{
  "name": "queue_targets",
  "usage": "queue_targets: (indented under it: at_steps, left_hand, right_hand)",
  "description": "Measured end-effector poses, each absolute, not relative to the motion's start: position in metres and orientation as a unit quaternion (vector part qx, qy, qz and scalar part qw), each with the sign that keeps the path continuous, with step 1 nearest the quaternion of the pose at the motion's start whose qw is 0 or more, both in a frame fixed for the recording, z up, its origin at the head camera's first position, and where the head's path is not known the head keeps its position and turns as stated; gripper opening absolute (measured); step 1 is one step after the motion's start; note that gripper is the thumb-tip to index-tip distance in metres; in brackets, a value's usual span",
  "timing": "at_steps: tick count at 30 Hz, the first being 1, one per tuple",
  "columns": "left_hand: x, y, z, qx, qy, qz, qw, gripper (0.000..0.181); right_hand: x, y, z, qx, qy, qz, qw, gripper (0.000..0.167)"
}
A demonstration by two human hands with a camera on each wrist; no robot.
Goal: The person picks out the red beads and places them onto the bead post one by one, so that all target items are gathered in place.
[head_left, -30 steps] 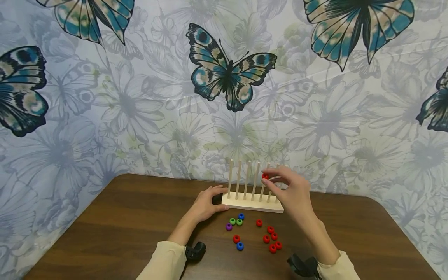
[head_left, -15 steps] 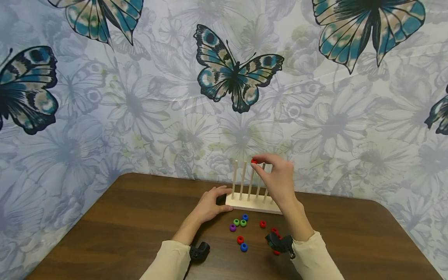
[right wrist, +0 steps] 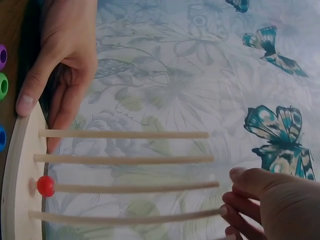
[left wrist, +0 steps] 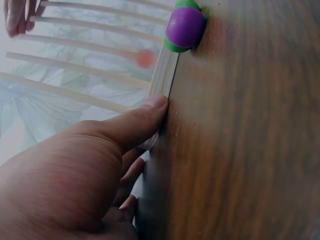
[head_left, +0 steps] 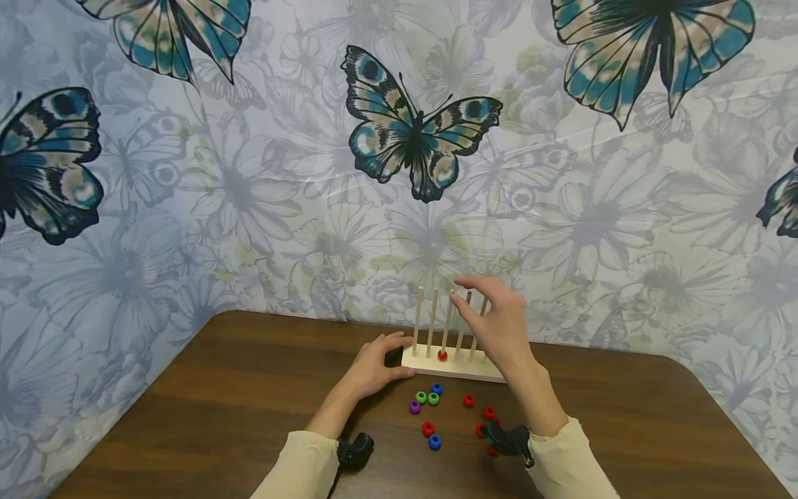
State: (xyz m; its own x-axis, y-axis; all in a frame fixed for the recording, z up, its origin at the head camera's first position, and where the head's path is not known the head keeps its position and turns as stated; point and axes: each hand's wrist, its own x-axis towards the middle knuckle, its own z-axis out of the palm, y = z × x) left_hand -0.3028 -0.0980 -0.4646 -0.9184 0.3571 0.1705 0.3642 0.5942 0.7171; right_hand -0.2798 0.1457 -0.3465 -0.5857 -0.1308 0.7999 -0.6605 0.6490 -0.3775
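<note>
A pale wooden base with several upright pegs [head_left: 458, 368] stands near the back of the table. One red bead [head_left: 442, 355] sits low on the third peg from the left, also visible as a red bead [right wrist: 45, 186] in the right wrist view. My left hand [head_left: 369, 369] grips the left end of the base, the thumb [left wrist: 145, 117] on its front edge. Beside the peg tops, my right hand [head_left: 499, 322] holds nothing, its thumb and index finger apart. It hides the rightmost pegs from the head camera.
In front of the base lie a purple bead [head_left: 414, 407], two green beads [head_left: 433, 398], two blue beads [head_left: 434, 441] and several red beads [head_left: 468, 400]. The right wrist's black camera [head_left: 506, 439] partly covers some red ones. A patterned cloth [head_left: 280, 263] hangs behind the table.
My right hand moved left to the third peg and let go of the red bead, which dropped down that peg to the base. My left hand has kept its grip.
</note>
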Motion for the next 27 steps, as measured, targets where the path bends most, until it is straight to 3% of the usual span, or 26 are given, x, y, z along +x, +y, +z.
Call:
queue_targets:
  at_steps: [11, 27]
  left_hand:
    - [-0.304, -0.098, -0.467, -0.198, -0.892, -0.407, 0.005, 0.057]
    - [-0.305, -0.095, -0.469, -0.193, -0.896, -0.400, 0.008, 0.058]
  right_hand:
    - [-0.258, 0.193, -0.350, 0.260, -0.795, 0.364, 0.409, 0.027]
    - [-0.229, 0.278, -0.395, 0.188, -0.852, 0.334, 0.355, 0.022]
